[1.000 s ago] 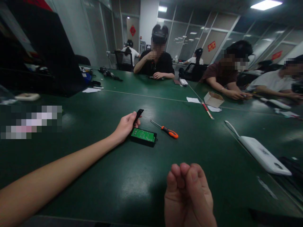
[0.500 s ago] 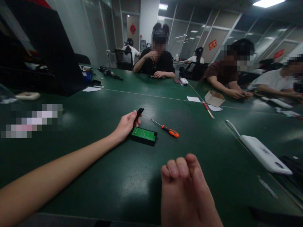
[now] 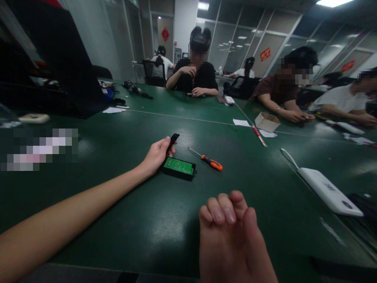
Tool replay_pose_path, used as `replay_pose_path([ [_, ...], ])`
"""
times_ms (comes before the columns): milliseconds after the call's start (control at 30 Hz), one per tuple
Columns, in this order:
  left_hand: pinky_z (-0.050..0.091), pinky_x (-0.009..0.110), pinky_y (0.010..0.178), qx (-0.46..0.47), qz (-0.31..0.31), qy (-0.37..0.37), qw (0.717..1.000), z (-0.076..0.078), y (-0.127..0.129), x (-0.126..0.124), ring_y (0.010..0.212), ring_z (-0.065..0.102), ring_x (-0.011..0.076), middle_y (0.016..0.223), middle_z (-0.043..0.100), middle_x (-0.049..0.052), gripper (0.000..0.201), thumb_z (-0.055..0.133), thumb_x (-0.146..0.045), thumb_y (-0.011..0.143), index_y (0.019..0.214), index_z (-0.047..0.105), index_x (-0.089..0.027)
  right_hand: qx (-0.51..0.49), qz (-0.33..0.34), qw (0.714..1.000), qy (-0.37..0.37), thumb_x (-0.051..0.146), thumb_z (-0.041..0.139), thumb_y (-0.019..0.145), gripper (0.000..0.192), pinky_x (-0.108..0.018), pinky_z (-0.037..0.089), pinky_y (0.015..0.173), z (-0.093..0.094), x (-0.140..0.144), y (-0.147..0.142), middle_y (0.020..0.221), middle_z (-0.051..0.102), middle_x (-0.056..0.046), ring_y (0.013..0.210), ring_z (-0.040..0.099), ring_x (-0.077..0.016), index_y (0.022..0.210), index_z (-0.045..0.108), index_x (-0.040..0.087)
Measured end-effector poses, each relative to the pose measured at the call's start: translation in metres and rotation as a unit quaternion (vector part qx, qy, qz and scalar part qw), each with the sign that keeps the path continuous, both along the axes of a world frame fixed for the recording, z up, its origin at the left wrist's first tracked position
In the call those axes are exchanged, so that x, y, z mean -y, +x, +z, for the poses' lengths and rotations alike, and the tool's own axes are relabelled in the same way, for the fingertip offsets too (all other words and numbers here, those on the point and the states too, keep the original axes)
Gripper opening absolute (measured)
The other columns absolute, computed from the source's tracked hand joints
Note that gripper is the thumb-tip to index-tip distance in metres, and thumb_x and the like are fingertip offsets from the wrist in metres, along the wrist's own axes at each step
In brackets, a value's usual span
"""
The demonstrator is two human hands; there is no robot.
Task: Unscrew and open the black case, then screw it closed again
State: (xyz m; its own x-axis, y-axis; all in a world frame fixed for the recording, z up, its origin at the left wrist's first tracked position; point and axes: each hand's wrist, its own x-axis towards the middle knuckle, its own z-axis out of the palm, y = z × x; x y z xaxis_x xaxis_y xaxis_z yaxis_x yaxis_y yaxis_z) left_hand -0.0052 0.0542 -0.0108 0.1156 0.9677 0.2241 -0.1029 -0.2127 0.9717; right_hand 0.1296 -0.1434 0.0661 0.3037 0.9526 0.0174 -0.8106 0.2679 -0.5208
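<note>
My left hand (image 3: 159, 155) is closed around a black plastic cover (image 3: 174, 140), which tilts up out of its grip. Right beside that hand, a shallow black case (image 3: 179, 175) lies on the green table with a green circuit board (image 3: 178, 166) in it, face up. To the right of the case rests a screwdriver (image 3: 211, 162) with an orange and black handle, its shaft pointing left. Nearer to me, my right hand (image 3: 226, 236) is raised palm up above the table. Its fingers are loosely bent, the thumb stands apart, and nothing shows in the palm.
A white power bank (image 3: 330, 190) with a strap lies at the right. Farther off are a small cardboard box (image 3: 267, 122), papers and a red strip (image 3: 259, 136). A large dark panel (image 3: 59, 59) stands at the left. Several people sit around the table.
The thumb of my right hand has moved away from its fingers, and the fingers have loosened slightly. My left hand, the cover, the case and the screwdriver stay in place.
</note>
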Motion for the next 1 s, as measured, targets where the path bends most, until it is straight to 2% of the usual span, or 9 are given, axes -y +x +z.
replay_pose_path([
  [133, 0.038, 0.026, 0.055, 0.006, -0.001, -0.001, 1.0, 0.0, 0.0, 0.0, 0.055, 0.05, 0.0126, 0.068, 0.06, 0.002, 0.056, 0.051, -0.067, 0.086, 0.092, 0.067, -0.013, 0.034, -0.027, 0.999, -0.01, 0.023, 0.083, 0.071, 0.021, -0.019, 0.048, 0.059, -0.009, 0.001, -0.002, 0.067, 0.053, 0.004, 0.059, 0.051, -0.0084, 0.09, 0.073, 0.026],
  [300, 0.038, 0.026, 0.055, 0.008, -0.003, -0.001, 1.0, 0.0, 0.0, 0.0, 0.056, 0.05, 0.0124, 0.069, 0.06, 0.002, 0.056, 0.051, -0.067, 0.086, 0.093, 0.067, -0.013, 0.083, 0.018, 0.996, 0.029, 0.032, 0.071, 0.087, 0.009, -0.021, 0.05, 0.062, -0.012, 0.005, 0.003, 0.066, 0.054, 0.002, 0.064, 0.056, -0.0098, 0.088, 0.074, 0.023],
  [567, 0.039, 0.026, 0.055, 0.004, -0.004, 0.007, 1.0, -0.001, -0.001, -0.001, 0.056, 0.05, 0.0126, 0.069, 0.061, 0.002, 0.056, 0.05, -0.067, 0.086, 0.093, 0.067, -0.014, 0.079, 0.036, 0.996, 0.035, 0.032, 0.069, 0.09, 0.01, -0.02, 0.051, 0.058, -0.009, 0.007, 0.003, 0.06, 0.057, 0.004, 0.059, 0.059, -0.0091, 0.091, 0.074, 0.024],
  [767, 0.04, 0.024, 0.055, 0.042, -0.012, -0.02, 0.999, 0.002, 0.001, 0.001, 0.056, 0.052, 0.0114, 0.068, 0.06, 0.002, 0.057, 0.056, -0.067, 0.083, 0.093, 0.067, -0.012, 0.136, 0.05, 0.988, 0.049, 0.042, 0.054, 0.099, 0.038, -0.022, 0.054, 0.054, 0.001, 0.005, 0.007, 0.047, 0.062, 0.003, 0.051, 0.065, -0.0131, 0.071, 0.07, 0.022],
  [800, 0.041, 0.023, 0.055, 0.061, -0.017, -0.032, 0.997, 0.003, 0.001, 0.001, 0.056, 0.053, 0.0111, 0.069, 0.06, 0.002, 0.056, 0.058, -0.066, 0.082, 0.094, 0.067, -0.012, 0.179, 0.035, 0.982, 0.048, 0.039, 0.056, 0.098, 0.033, -0.024, 0.056, 0.057, 0.006, 0.0, 0.01, 0.054, 0.067, 0.002, 0.056, 0.068, -0.014, 0.074, 0.07, 0.022],
  [867, 0.044, 0.022, 0.058, 0.111, -0.033, -0.064, 0.991, 0.004, 0.001, 0.001, 0.059, 0.057, 0.0107, 0.071, 0.061, 0.001, 0.056, 0.063, -0.065, 0.08, 0.096, 0.066, -0.012, 0.289, -0.016, 0.956, 0.054, 0.024, 0.069, 0.089, 0.014, -0.024, 0.058, 0.062, 0.016, -0.015, 0.018, 0.096, 0.077, -0.001, 0.079, 0.073, -0.0161, 0.103, 0.072, 0.028],
  [900, 0.045, 0.021, 0.059, 0.14, -0.042, -0.081, 0.986, 0.005, 0.001, 0.001, 0.062, 0.059, 0.0108, 0.072, 0.062, 0.002, 0.056, 0.064, -0.064, 0.079, 0.097, 0.066, -0.011, 0.35, -0.04, 0.934, 0.063, 0.018, 0.074, 0.083, 0.035, -0.025, 0.059, 0.067, 0.021, -0.026, 0.023, 0.116, 0.072, -0.001, 0.094, 0.072, -0.0179, 0.114, 0.068, 0.032],
  [933, 0.046, 0.021, 0.061, 0.168, -0.051, -0.095, 0.98, 0.005, 0.001, 0.001, 0.065, 0.061, 0.0111, 0.074, 0.063, 0.002, 0.057, 0.066, -0.064, 0.079, 0.098, 0.065, -0.011, 0.417, -0.052, 0.904, 0.078, 0.017, 0.076, 0.081, 0.038, -0.027, 0.059, 0.073, 0.024, -0.038, 0.029, 0.125, 0.067, -0.001, 0.104, 0.069, -0.0195, 0.114, 0.068, 0.033],
  [1000, 0.049, 0.021, 0.066, 0.219, -0.07, -0.116, 0.966, 0.007, 0.0, 0.0, 0.072, 0.065, 0.0128, 0.078, 0.065, 0.004, 0.056, 0.067, -0.061, 0.079, 0.101, 0.064, -0.01, 0.556, -0.036, 0.821, 0.124, 0.023, 0.072, 0.084, 0.012, -0.033, 0.057, 0.083, 0.025, -0.063, 0.041, 0.13, 0.062, -0.003, 0.116, 0.061, -0.0235, 0.095, 0.073, 0.027],
])
